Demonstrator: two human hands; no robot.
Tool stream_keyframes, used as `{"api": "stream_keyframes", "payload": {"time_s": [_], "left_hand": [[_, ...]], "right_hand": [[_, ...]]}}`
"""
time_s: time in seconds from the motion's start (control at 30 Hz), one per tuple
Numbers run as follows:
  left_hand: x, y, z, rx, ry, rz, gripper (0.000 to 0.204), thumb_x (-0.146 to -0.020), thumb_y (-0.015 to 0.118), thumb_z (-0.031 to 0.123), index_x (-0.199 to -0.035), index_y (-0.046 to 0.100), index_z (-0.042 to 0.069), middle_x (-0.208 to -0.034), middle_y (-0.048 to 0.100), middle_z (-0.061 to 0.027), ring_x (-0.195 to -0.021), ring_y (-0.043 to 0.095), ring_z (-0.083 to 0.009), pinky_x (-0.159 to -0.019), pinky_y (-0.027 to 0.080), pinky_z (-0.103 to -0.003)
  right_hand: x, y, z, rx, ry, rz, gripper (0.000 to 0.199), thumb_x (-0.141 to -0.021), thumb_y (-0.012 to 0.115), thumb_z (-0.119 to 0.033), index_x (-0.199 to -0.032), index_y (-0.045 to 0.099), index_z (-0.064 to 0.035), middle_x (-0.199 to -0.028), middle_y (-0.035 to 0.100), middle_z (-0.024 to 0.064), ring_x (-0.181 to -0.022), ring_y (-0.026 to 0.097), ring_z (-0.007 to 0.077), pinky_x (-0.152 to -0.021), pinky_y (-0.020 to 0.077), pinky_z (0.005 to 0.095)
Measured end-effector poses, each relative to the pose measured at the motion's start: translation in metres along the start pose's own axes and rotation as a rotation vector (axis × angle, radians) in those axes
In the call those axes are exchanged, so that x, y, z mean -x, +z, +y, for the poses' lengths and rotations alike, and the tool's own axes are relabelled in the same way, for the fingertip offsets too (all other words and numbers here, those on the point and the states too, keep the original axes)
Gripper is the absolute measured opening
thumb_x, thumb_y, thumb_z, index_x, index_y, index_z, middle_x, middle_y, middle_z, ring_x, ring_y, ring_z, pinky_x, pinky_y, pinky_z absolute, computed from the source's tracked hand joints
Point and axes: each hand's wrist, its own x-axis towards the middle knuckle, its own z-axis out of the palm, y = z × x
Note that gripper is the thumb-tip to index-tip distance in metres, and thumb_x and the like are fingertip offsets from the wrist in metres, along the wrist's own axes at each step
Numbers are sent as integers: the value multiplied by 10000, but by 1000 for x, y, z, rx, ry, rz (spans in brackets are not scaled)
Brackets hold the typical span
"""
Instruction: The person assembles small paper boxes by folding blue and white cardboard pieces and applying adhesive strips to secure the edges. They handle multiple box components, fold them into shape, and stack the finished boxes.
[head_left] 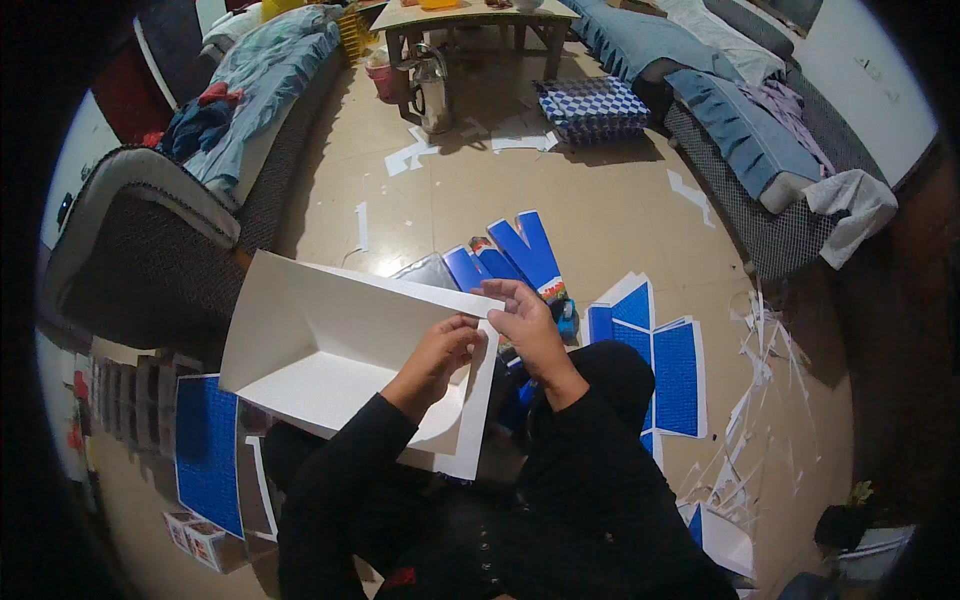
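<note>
left hand [445,357] curled | right hand [530,330] arched | both at white box [350,318]

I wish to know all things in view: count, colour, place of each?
Folded cardboard piece: one, white, at hands
Long cardboard strips: several, blue, floor ahead
Unfolded cardboard: at least one, blue and white, floor right
Rectangular panel: one, blue, floor left
Paper scraps: many, white, floor
Fabric sofas: two, grey, both sides
Patterned box: one, blue and white, near right sofa
Wooden table: one, brown, far end
Metal jug: one, silver, by table
Plastic bucket: one, pink, beside jug
Left hand: one, bare, at piece
Right hand: one, bare, piece's corner
</note>
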Motion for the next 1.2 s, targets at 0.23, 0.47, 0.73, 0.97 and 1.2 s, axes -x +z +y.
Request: {"api": "stream_keyframes", "payload": {"time_s": [0.23,0.47,0.73,0.97,1.2], "left_hand": [[-19,-14,0,-72,4,141,262,-882,686,288,-1000,626,62,-846,624,-5,-764,581,-96,-785,467,-276],[-21,-6,-2,-12,51,247,211,-906,666,245,-979,640,49,-888,667,-14,-805,610,-111,-789,475,-278],[-16,-1,5,48,-17,188,219,-906,669,240,-1011,635,51,-922,654,3,-851,612,-109,-805,458,-291],[-21,-10,5,-50,-15,154,203,-896,687,251,-966,639,67,-844,632,32,-771,570,-77,-785,441,-270],[-23,-15,8,-119,-57,187,214,-896,683,280,-932,660,70,-828,633,22,-749,567,-77,-750,452,-265]], "right_hand": [[1,5,-1,-79,44,-4,419,-886,483,42,-1304,446,53,-1291,570,188,-1158,571,206,-1006,432,313],[8,6,3,-332,68,-22,515,-953,398,-10,-1452,285,51,-1485,357,222,-1365,375,253,-1114,300,344],[10,12,15,-474,87,35,468,-988,354,-19,-1451,318,43,-1489,356,208,-1381,353,241,-1134,261,320],[8,12,18,-446,21,37,479,-979,355,-16,-1448,309,70,-1490,349,225,-1401,324,251,-1154,215,324],[6,11,22,-512,1,37,504,-967,373,-22,-1457,295,65,-1504,326,230,-1418,297,262,-1161,206,338]]}}
